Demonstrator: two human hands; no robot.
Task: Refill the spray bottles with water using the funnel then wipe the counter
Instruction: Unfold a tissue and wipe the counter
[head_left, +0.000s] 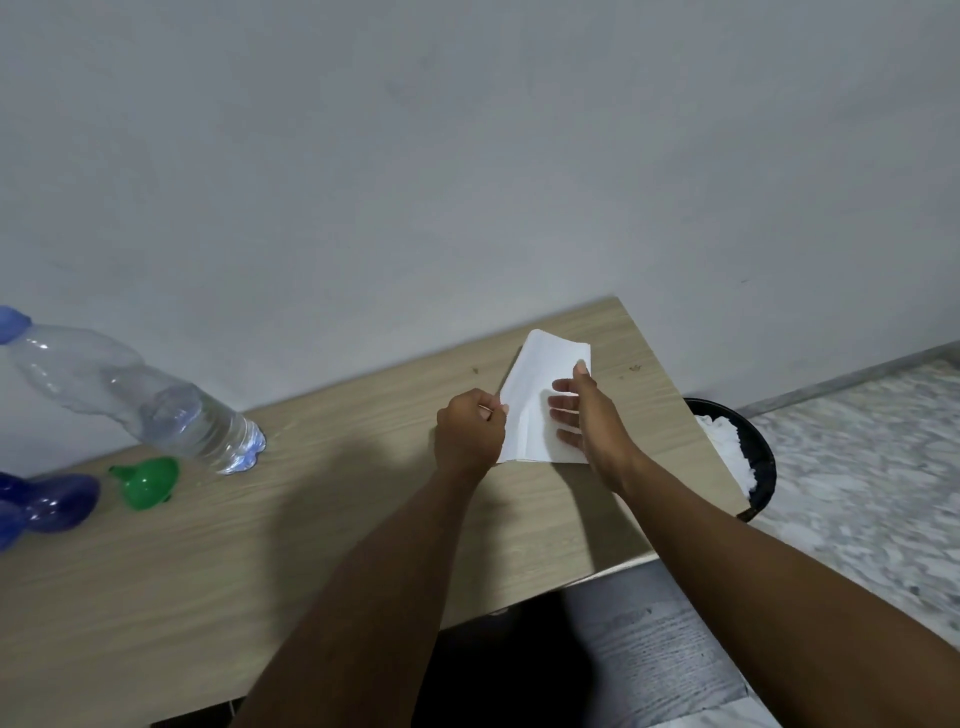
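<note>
left hand (470, 434) curled, pinching the left edge of the folded white paper towel (540, 374) | right hand (587, 415) fingers straight, flat on the towel | towel lies on the wooden counter (311, 519) near its far right corner | well to the left: green funnel (148, 480) on its side; clear water bottle (140, 395) (blue cap); blue spray bottle (47, 506) | black bin (763, 467) beside the counter's right end

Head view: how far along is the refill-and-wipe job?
Filling looks over: the green funnel lies loose on the counter near the water bottle. In hand: the left hand pinches an edge of the tissue stack, and the right hand presses it flat. Left: wiping the counter.
</note>
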